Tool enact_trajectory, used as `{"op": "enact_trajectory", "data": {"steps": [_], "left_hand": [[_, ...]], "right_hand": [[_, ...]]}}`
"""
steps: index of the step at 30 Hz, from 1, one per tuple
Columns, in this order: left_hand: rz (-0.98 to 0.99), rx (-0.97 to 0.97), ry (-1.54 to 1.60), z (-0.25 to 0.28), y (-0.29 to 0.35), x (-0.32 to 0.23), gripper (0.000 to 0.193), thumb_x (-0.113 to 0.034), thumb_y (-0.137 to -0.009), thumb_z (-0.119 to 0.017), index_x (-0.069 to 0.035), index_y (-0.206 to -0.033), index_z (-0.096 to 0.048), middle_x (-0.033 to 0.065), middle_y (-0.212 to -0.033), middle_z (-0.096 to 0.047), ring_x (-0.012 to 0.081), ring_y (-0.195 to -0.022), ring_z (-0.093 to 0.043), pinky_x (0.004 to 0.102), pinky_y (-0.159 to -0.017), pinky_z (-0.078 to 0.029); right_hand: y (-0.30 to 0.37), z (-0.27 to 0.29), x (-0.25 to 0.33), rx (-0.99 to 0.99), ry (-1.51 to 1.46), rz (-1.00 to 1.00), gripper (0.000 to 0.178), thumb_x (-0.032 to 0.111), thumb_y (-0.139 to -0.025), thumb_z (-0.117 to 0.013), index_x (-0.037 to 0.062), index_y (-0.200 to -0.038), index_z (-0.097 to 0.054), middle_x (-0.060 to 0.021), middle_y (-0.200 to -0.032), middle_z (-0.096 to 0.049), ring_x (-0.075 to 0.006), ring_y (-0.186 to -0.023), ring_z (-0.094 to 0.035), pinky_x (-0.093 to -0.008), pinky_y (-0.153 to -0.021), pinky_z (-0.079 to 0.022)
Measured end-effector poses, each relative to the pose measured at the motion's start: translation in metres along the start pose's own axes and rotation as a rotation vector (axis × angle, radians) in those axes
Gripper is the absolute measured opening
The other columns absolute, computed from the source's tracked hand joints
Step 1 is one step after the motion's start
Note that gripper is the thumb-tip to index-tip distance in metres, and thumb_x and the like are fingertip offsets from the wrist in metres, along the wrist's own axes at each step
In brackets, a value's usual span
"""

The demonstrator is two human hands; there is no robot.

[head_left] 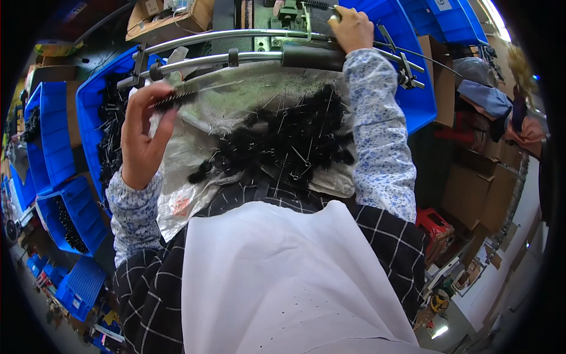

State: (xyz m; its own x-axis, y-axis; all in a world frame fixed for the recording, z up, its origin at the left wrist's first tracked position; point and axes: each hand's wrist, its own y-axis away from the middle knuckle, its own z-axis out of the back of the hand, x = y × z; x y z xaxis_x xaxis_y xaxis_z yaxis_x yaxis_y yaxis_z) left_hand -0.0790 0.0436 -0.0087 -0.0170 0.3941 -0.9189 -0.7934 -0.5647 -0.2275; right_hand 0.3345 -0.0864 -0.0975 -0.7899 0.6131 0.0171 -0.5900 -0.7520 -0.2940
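My left hand [144, 138] is raised at the left, thumb and fingers closed on a small black twisted-wire brush [183, 100] blurred by motion. My right hand [354, 29] reaches to the top, its fingers bent and pinched together beside a green metal machine [289, 15]. A dark, coiled or bristly piece [317, 5] runs from the machine toward those fingertips; what they grip is too small to make out. Between my forearms, on a pale plastic sheet [177, 159], lies a pile of black brushes [289, 135] with thin wire stems, some ending in loops.
Two metal rails [259, 56] with black clamps cross in front of the machine. A blue bin [109, 135] with more black brushes stands left, another blue bin [421, 106] right. Further out are stacked blue bins [53, 130], a wooden box [171, 23] and cardboard boxes [471, 189].
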Motion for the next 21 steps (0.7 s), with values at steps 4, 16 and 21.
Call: {"op": "enact_trajectory", "data": {"steps": [4, 16, 21], "left_hand": [[-0.032, 0.054, 0.137, -0.014, -0.017, -0.007, 0.032, 0.014, -0.078, -0.06, -0.001, -0.105, -0.051, 0.0107, -0.115, -0.058, 0.0169, -0.105, -0.057, 0.0286, -0.095, -0.044], [-0.125, 0.096, 0.046, -0.065, -0.042, -0.005, 0.028, 0.004, -0.078, -0.066, -0.002, -0.104, -0.057, 0.007, -0.109, -0.057, 0.0142, -0.094, -0.058, 0.0265, -0.083, -0.049], [-0.182, 0.075, -0.04, -0.073, -0.048, 0.003, 0.027, 0.003, -0.079, -0.065, -0.001, -0.105, -0.056, 0.007, -0.106, -0.058, 0.0147, -0.09, -0.06, 0.0271, -0.08, -0.049]], "right_hand": [[-0.011, 0.001, -0.017, -0.04, 0.036, 0.006, 0.026, 0.036, -0.089, -0.051, 0.0193, -0.098, -0.069, -0.0072, -0.089, -0.064, -0.0308, -0.092, -0.06, -0.0479, -0.08, -0.046], [0.047, 0.121, 0.05, 0.113, -0.502, 0.256, 0.022, 0.014, -0.086, -0.058, 0.0081, -0.106, -0.063, -0.0142, -0.088, -0.065, -0.031, -0.08, -0.062, -0.0389, -0.071, -0.049], [0.104, 0.133, 0.128, 0.251, -0.733, 0.356, 0.022, 0.011, -0.081, -0.06, 0.0081, -0.103, -0.063, -0.0153, -0.088, -0.065, -0.034, -0.081, -0.062, -0.0422, -0.071, -0.051]]}}
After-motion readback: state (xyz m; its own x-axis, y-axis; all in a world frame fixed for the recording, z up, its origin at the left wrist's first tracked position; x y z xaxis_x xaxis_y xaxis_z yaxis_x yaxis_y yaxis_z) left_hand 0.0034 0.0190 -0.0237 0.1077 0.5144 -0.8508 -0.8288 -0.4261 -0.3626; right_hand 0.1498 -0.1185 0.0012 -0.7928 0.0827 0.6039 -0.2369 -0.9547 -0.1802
